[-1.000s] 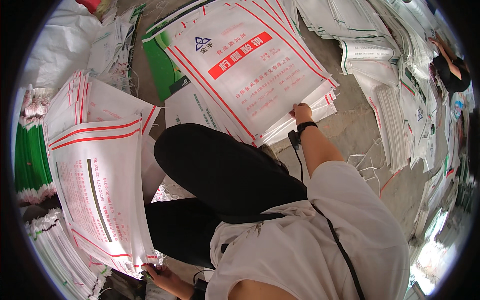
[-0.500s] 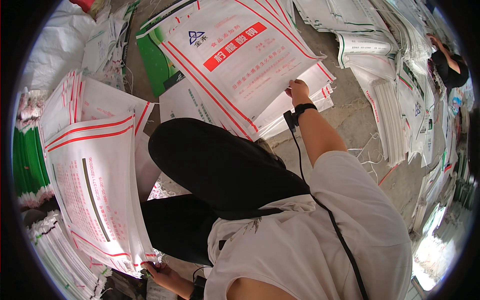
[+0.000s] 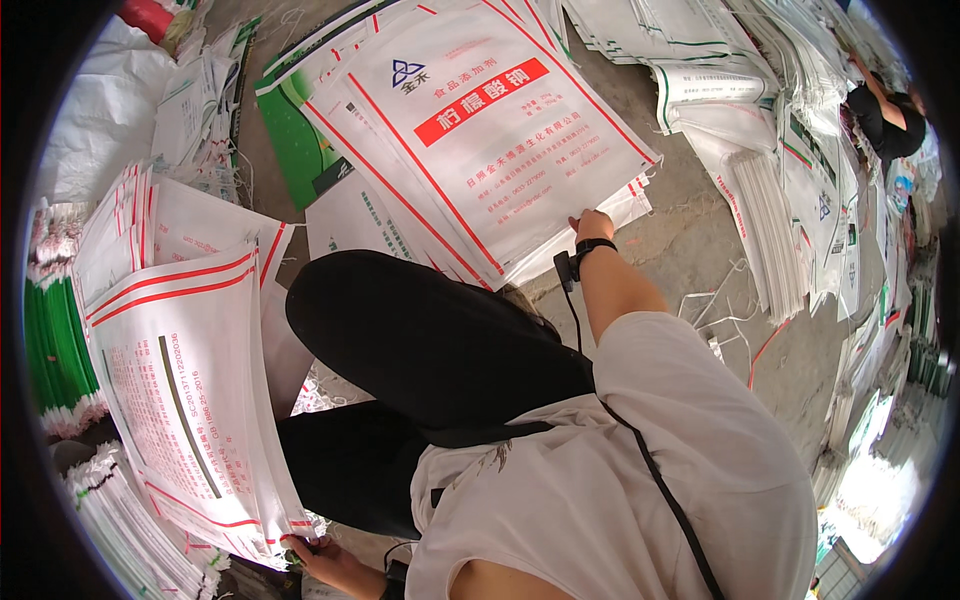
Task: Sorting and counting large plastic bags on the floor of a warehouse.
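Observation:
My right hand point(image 3: 593, 226) is closed at the near edge of a white woven sack point(image 3: 520, 150) with red stripes and a red printed block. That sack tops a loose, fanned pile of similar sacks on the floor beyond my knee. At the lower left, my left hand point(image 3: 328, 562) is closed on the lower corner of a bundle of red-striped white sacks point(image 3: 190, 400) beside my leg. Its fingertips are partly hidden by the sack edge. A green sack point(image 3: 290, 140) sticks out from under the far pile.
Stacked white sacks point(image 3: 765, 230) line the right side. Green-and-white folded bundles point(image 3: 58, 340) and white bundles point(image 3: 140, 525) stand at the left. Loose strings point(image 3: 735, 318) lie on the concrete floor. Another person point(image 3: 886, 120) in dark clothing is at the far right.
The top sack on the far pile has slid a little toward me and lies flatter, my right hand moving with its near edge. My left hand stays at the bundle's corner.

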The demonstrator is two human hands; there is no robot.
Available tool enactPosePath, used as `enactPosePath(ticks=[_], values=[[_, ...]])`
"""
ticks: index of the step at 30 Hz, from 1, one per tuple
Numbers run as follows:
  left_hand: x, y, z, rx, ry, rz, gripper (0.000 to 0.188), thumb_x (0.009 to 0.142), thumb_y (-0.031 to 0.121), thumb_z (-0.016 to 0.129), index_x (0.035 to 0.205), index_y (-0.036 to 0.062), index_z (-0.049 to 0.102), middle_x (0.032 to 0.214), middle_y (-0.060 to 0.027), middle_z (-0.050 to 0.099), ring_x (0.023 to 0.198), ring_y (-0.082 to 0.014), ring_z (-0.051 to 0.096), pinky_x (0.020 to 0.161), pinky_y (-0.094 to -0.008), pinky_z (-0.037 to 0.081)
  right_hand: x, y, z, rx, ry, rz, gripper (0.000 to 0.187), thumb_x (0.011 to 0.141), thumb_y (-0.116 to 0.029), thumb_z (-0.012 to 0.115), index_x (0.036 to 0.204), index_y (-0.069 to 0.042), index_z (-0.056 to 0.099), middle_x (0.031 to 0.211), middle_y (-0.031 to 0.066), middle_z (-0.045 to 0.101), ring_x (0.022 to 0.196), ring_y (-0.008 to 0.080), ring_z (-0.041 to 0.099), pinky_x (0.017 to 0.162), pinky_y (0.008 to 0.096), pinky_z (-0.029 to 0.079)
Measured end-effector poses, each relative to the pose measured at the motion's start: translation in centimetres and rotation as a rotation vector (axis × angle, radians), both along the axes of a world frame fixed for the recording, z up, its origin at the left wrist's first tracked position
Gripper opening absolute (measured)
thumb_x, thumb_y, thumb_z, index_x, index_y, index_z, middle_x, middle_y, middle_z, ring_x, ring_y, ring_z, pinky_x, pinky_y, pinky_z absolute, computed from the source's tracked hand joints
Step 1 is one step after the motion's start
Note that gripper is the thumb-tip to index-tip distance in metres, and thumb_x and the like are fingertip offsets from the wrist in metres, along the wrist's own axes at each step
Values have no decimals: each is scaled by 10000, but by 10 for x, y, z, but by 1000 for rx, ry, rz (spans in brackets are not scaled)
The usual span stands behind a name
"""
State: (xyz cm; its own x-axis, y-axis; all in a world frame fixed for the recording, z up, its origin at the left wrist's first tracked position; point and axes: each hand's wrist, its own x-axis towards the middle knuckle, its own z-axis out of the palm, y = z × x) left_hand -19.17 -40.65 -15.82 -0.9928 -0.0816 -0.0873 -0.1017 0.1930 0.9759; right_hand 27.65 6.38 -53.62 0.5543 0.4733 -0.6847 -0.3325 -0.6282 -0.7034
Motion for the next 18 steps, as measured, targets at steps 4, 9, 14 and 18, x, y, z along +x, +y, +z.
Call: enactPosePath(ticks=[4, 9, 14, 18], values=[[-13, -10, -2, 2, 2, 13, 364, 947, 311, 676, 1090, -24, 667, 827, -2, 573, 652, -86, 418, 576, -236, 328, -4, 3, -5, -54, -43, 78, 184, 924, -93, 568, 1060, 24, 607, 871, 164, 683, 734, 260, 698, 637, 348, 596], [-19, -48, -12, -720, 402, -349, 354, 824, -83, 538, 1173, -86, 598, 804, -175, 553, 618, -272, 494, 557, -386, 408, 7, 14, -39, -47, -373, 543, 169, 911, -15, 505, 1062, 35, 562, 783, 178, 664, 598, 266, 688, 529, 358, 594], [1, -15, -6, -595, 489, -363, 279, 880, 12, 649, 1153, -41, 642, 718, -104, 502, 562, -190, 485, 497, -316, 378, 50, 20, -82, 32, -385, 668, 144, 910, -21, 513, 1036, 15, 573, 769, 174, 667, 611, 262, 689, 540, 374, 614], [19, 37, 0, -38, 37, 0, 384, 937, 320, 688, 1035, -51, 682, 846, -14, 582, 677, -89, 434, 600, -229, 341, 113, 19, -83, 12, -405, 735, 186, 892, -13, 539, 1072, 3, 584, 784, 184, 670, 625, 289, 689, 557, 404, 630]])
